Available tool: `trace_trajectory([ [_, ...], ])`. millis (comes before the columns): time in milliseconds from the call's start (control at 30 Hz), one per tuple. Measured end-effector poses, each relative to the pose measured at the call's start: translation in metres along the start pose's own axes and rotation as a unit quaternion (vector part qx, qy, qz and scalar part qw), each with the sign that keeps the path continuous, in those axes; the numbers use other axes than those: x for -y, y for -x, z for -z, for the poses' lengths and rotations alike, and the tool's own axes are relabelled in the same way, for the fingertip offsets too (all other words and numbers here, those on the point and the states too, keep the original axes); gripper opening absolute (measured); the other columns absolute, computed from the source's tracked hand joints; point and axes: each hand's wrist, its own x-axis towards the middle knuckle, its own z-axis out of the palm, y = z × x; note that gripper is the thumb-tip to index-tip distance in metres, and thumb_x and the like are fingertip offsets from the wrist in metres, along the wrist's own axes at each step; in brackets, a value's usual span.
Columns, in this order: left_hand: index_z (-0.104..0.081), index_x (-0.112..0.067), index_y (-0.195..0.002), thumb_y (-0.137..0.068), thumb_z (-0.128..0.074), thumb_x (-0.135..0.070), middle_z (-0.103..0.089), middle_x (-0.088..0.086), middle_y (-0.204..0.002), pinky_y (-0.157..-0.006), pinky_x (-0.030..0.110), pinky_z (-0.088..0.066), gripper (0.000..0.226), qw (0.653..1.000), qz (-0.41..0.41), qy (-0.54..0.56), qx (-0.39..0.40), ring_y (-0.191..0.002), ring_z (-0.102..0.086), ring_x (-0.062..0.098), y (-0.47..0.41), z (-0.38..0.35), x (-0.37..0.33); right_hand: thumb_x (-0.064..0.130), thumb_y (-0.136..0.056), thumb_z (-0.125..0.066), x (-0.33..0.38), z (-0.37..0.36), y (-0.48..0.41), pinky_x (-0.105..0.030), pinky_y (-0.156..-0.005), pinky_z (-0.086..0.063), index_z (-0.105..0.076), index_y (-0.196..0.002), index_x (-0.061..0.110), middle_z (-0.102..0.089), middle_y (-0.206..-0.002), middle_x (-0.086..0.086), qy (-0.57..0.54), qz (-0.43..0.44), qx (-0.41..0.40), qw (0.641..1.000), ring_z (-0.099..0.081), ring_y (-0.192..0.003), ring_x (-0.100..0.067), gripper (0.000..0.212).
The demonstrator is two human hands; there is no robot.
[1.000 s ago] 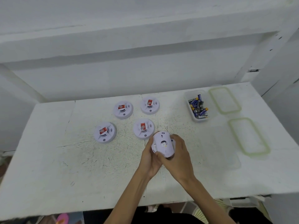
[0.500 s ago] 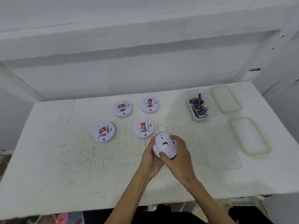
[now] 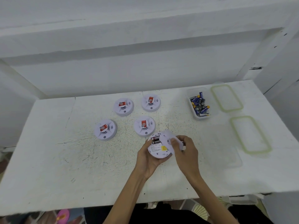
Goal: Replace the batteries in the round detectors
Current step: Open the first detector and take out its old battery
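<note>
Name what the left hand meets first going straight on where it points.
Likely the near detector on the table, just beyond the opened detector the left hand holds; height unclear.

Five round detectors: four on the bench point(image 3: 64, 159), namely near-left detector point(image 3: 105, 129), far-left detector point(image 3: 123, 106), far-right detector point(image 3: 151, 102) and middle detector point(image 3: 144, 126), plus one opened detector point(image 3: 159, 149) between two hands, left hand point(image 3: 146, 160) and right hand point(image 3: 186, 152). One loose cover point(image 3: 168, 139). Two green-rimmed lids, far lid point(image 3: 226, 97) and near lid point(image 3: 250, 135). One tub point(image 3: 202, 118) of batteries point(image 3: 199, 103), too jumbled to count.
</note>
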Motion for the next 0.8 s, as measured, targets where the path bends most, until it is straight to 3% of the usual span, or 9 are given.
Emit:
trace_trajectory([
  [67, -0.045, -0.008, -0.152, -0.089, -0.071, -0.018, -0.052, 0.026, -0.151, -0.115, 0.07, -0.035, 0.069, 1.0, -0.019, 0.0, 0.014, -0.141, -0.045, 0.049, 0.003, 0.002, -0.003, 0.03, -0.096, -0.064, 0.0, 0.005, -0.003, -0.01, -0.065, -0.048, -0.063, -0.103, 0.023, -0.067, -0.099, 0.011, -0.035, -0.023, -0.009, 0.999, -0.061, -0.088, 0.003, 0.01],
  [200, -0.05, -0.01, -0.147, -0.075, -0.076, -0.009, -0.058, 0.025, -0.144, -0.11, 0.072, -0.039, 0.077, 0.998, -0.052, -0.018, -0.011, -0.134, -0.054, 0.048, 0.006, 0.008, -0.008, 0.024, -0.097, -0.063, -0.007, 0.008, -0.011, -0.02, -0.062, -0.056, -0.059, -0.115, 0.023, -0.068, -0.103, 0.006, -0.079, -0.07, -0.043, 0.993, -0.067, -0.087, -0.006, 0.018],
  [267, -0.049, -0.008, -0.147, -0.072, -0.079, -0.012, -0.06, 0.025, -0.142, -0.108, 0.07, -0.043, 0.081, 0.997, -0.065, -0.029, -0.028, -0.13, -0.058, 0.046, 0.008, 0.013, -0.01, 0.02, -0.097, -0.063, -0.016, 0.007, -0.015, -0.023, -0.065, -0.057, -0.055, -0.119, 0.023, -0.07, -0.106, 0.002, -0.053, -0.076, -0.054, 0.994, -0.069, -0.086, -0.006, 0.024],
  [333, -0.051, -0.009, -0.145, -0.07, -0.081, -0.016, -0.062, 0.024, -0.14, -0.106, 0.065, -0.047, 0.081, 0.996, -0.07, -0.038, -0.045, -0.125, -0.061, 0.044, 0.01, 0.016, -0.013, 0.014, -0.096, -0.061, -0.024, 0.007, -0.017, -0.016, -0.062, -0.055, -0.052, -0.122, 0.02, -0.07, -0.107, -0.002, -0.009, -0.069, -0.05, 0.996, -0.068, -0.085, -0.004, 0.028],
  [467, -0.054, -0.014, -0.144, -0.077, -0.081, -0.021, -0.066, 0.021, -0.135, -0.089, 0.051, -0.058, 0.073, 0.993, -0.07, -0.071, -0.069, -0.115, -0.067, 0.037, 0.014, 0.017, -0.017, 0.007, -0.094, -0.061, -0.034, 0.008, -0.017, -0.01, -0.06, -0.049, -0.056, -0.119, 0.013, -0.07, -0.108, -0.007, 0.102, -0.013, -0.037, 0.994, -0.064, -0.079, -0.009, 0.026],
  [567, -0.057, -0.013, -0.141, -0.086, -0.077, -0.019, -0.071, 0.017, -0.127, -0.072, 0.038, -0.059, 0.059, 0.99, -0.071, -0.089, -0.089, -0.103, -0.069, 0.029, 0.014, 0.014, -0.016, 0.012, -0.091, -0.066, -0.037, 0.003, -0.014, -0.023, -0.076, -0.047, -0.061, -0.119, 0.014, -0.061, -0.125, -0.009, 0.216, 0.04, -0.031, 0.975, -0.056, -0.105, -0.024, 0.028],
  [667, -0.062, -0.018, -0.136, -0.085, -0.077, -0.027, -0.073, 0.014, -0.126, -0.07, 0.034, -0.057, 0.054, 0.981, -0.087, -0.134, -0.113, -0.103, -0.07, 0.025, 0.012, 0.009, -0.014, 0.02, -0.09, -0.068, -0.033, -0.002, -0.009, -0.041, -0.085, -0.049, -0.064, -0.117, 0.017, -0.044, -0.147, -0.012, 0.293, 0.067, -0.043, 0.953, -0.039, -0.13, -0.032, 0.027],
  [733, -0.064, -0.022, -0.133, -0.082, -0.073, -0.033, -0.075, 0.011, -0.123, -0.069, 0.033, -0.054, 0.053, 0.974, -0.102, -0.16, -0.12, -0.103, -0.07, 0.025, 0.011, 0.005, -0.013, 0.024, -0.092, -0.067, -0.029, -0.001, -0.009, -0.047, -0.091, -0.048, -0.064, -0.116, 0.02, -0.042, -0.149, -0.01, 0.277, 0.095, -0.039, 0.955, -0.037, -0.134, -0.031, 0.025],
  [800, -0.065, -0.023, -0.131, -0.086, -0.074, -0.032, -0.076, 0.01, -0.121, -0.07, 0.035, -0.049, 0.047, 0.969, -0.112, -0.178, -0.127, -0.104, -0.068, 0.028, 0.008, 0.004, -0.013, 0.026, -0.095, -0.065, -0.023, -0.001, -0.011, -0.046, -0.097, -0.052, -0.064, -0.119, 0.021, -0.048, -0.144, -0.003, 0.186, 0.113, -0.002, 0.976, -0.045, -0.132, -0.024, 0.025],
])
